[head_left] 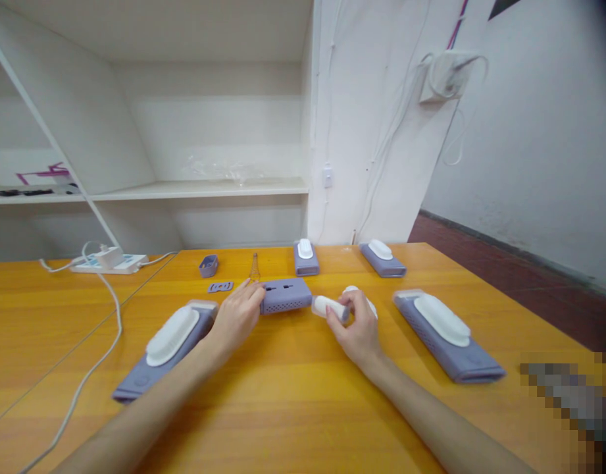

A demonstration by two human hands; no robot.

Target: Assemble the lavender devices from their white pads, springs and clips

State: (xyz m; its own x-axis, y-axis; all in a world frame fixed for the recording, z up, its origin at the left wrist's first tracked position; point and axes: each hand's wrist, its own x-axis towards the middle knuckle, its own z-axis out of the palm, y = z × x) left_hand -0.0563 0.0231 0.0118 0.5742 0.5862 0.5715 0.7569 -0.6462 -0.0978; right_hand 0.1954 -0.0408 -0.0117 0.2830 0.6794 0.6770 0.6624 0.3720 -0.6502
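My left hand (237, 316) grips the left end of a small purple slotted housing (286, 295) that lies on the orange table (283, 395). My right hand (358, 327) pinches a white cylindrical piece (327, 307) just right of that housing, its end nearly touching it. Another white rounded part (369, 304) peeks out behind my right fingers.
Two long purple devices with white pads lie at the left (167, 345) and right (445, 332). Two smaller ones sit at the back (305, 257) (382, 258). A purple cap (208, 265), a flat purple plate (220, 287), a tiny tower model (254, 266) and a power strip (110, 262) with cable lie at the back left.
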